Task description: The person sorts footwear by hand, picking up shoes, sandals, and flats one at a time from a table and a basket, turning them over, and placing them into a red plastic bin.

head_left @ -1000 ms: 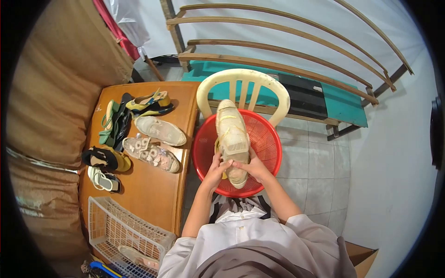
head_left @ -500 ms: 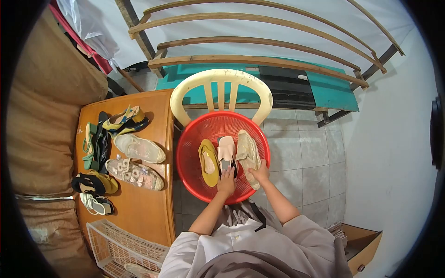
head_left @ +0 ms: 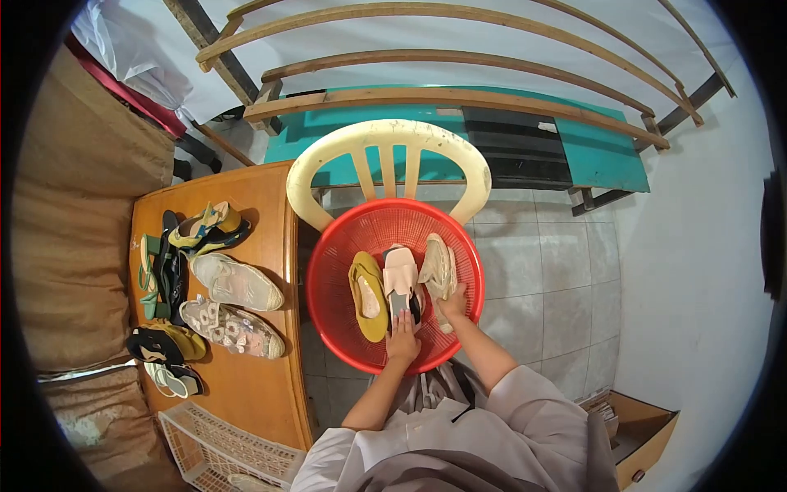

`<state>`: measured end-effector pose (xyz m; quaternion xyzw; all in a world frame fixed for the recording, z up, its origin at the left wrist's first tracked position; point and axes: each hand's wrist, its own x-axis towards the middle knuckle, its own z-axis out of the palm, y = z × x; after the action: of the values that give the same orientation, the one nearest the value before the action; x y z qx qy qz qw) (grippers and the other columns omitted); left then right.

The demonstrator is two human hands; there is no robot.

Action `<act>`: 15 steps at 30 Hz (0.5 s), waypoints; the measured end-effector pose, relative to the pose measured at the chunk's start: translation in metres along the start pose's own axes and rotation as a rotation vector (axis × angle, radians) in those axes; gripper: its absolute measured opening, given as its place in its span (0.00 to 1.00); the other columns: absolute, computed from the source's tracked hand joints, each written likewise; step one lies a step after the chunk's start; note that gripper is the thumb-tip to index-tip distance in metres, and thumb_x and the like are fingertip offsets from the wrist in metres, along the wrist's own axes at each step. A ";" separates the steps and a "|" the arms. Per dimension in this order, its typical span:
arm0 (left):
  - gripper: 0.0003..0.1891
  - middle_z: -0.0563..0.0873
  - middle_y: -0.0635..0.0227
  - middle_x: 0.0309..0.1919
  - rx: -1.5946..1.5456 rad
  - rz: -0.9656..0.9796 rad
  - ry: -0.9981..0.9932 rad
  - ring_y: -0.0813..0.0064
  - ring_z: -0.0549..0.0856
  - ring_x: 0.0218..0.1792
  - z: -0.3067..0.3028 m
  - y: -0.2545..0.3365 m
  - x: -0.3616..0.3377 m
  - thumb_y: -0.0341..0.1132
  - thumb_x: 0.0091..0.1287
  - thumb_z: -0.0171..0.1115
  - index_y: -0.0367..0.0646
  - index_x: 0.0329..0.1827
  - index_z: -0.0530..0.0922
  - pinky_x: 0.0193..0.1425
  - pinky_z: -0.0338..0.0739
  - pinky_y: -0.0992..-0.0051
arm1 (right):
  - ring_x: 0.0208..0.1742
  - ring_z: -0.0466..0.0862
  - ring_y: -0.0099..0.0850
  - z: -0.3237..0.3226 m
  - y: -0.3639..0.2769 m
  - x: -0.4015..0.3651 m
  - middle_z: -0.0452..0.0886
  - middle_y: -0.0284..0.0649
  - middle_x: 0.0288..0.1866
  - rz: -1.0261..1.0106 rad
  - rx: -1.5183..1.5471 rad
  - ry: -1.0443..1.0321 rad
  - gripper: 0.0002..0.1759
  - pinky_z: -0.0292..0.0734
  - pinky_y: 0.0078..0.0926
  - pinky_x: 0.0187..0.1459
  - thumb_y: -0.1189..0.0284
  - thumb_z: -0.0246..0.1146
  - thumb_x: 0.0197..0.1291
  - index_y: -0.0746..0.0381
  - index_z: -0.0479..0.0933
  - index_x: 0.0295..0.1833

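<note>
A red plastic basket [head_left: 328, 334] holds a mustard-yellow flat shoe [head_left: 363, 275], a pale pink slide sandal [head_left: 400, 266] and a beige shoe [head_left: 439, 261], lined up from left to right. My left hand [head_left: 402, 340] lies on the heel end of the pink sandal, its fingers stretched flat over the grey insole. At the basket's right side my right hand [head_left: 453, 303] grips the near end of the beige shoe, which is tipped partly on its side. A dark shoe part beside the pink sandal is mostly hidden.
The basket rests on a cream plastic chair [head_left: 389, 135]. To the left, a wooden table [head_left: 254, 377] bears several shoes, including a floral shoe [head_left: 238, 328], and a white plastic basket [head_left: 221, 447]. Behind stands a teal bench [head_left: 607, 156]; an open drawer [head_left: 648, 439] is at lower right.
The beige shoe has tipped further onto its side, with my right hand still on its near end. My left hand stays on the pink sandal. The camera view has shifted slightly.
</note>
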<state>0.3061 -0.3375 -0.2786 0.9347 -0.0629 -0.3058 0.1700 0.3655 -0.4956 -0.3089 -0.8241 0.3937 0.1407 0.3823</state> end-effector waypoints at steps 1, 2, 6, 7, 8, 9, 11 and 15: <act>0.43 0.47 0.68 0.71 -0.002 0.006 -0.007 0.64 0.52 0.70 -0.002 0.000 0.000 0.38 0.54 0.56 0.49 0.71 0.43 0.66 0.55 0.50 | 0.49 0.74 0.54 0.012 0.011 0.008 0.73 0.57 0.46 -0.019 0.028 -0.004 0.36 0.69 0.43 0.51 0.70 0.68 0.40 0.61 0.54 0.53; 0.43 0.47 0.68 0.71 0.001 0.009 -0.006 0.64 0.52 0.70 -0.003 -0.002 0.001 0.38 0.54 0.56 0.49 0.71 0.43 0.66 0.55 0.50 | 0.51 0.73 0.53 0.020 0.017 0.013 0.72 0.58 0.47 -0.031 0.044 0.006 0.37 0.68 0.42 0.52 0.70 0.69 0.40 0.61 0.54 0.54; 0.44 0.49 0.66 0.71 0.025 0.030 -0.010 0.63 0.53 0.70 -0.001 -0.007 0.002 0.38 0.53 0.58 0.49 0.71 0.43 0.66 0.56 0.53 | 0.56 0.70 0.52 0.036 0.023 0.020 0.67 0.59 0.54 0.021 0.027 -0.040 0.44 0.65 0.39 0.57 0.67 0.71 0.38 0.63 0.52 0.58; 0.45 0.49 0.65 0.71 0.034 0.037 -0.010 0.63 0.54 0.70 -0.001 -0.007 0.002 0.39 0.52 0.58 0.49 0.71 0.42 0.66 0.56 0.54 | 0.57 0.69 0.51 0.038 0.023 0.022 0.66 0.59 0.56 0.057 0.002 -0.071 0.46 0.64 0.38 0.58 0.67 0.72 0.38 0.63 0.51 0.59; 0.45 0.50 0.64 0.70 0.042 0.044 -0.008 0.62 0.55 0.69 -0.002 -0.008 0.003 0.40 0.52 0.59 0.48 0.71 0.42 0.67 0.56 0.56 | 0.58 0.68 0.51 0.039 0.022 0.024 0.65 0.59 0.57 0.066 -0.026 -0.083 0.47 0.63 0.37 0.59 0.66 0.72 0.37 0.64 0.51 0.60; 0.45 0.50 0.63 0.70 0.033 0.035 -0.023 0.61 0.55 0.69 -0.002 -0.008 0.003 0.39 0.52 0.59 0.48 0.71 0.43 0.67 0.56 0.56 | 0.59 0.67 0.51 0.040 0.023 0.027 0.64 0.59 0.57 0.074 -0.054 -0.095 0.48 0.63 0.37 0.59 0.65 0.73 0.37 0.65 0.50 0.60; 0.45 0.50 0.63 0.70 0.011 0.040 -0.030 0.61 0.54 0.69 -0.004 -0.010 0.003 0.39 0.52 0.59 0.47 0.71 0.43 0.67 0.56 0.56 | 0.60 0.65 0.51 0.041 0.027 0.032 0.63 0.60 0.59 0.062 -0.092 -0.129 0.50 0.62 0.36 0.60 0.64 0.73 0.36 0.66 0.50 0.61; 0.40 0.52 0.63 0.70 -0.069 0.067 -0.025 0.63 0.55 0.69 -0.003 -0.018 0.006 0.40 0.55 0.57 0.47 0.70 0.47 0.67 0.56 0.58 | 0.61 0.63 0.51 0.032 0.028 0.033 0.62 0.61 0.59 0.019 -0.135 -0.158 0.49 0.61 0.36 0.62 0.64 0.73 0.36 0.70 0.51 0.60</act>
<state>0.3128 -0.3209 -0.2864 0.9217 -0.0859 -0.3136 0.2115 0.3683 -0.5010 -0.3622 -0.8306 0.3596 0.2348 0.3545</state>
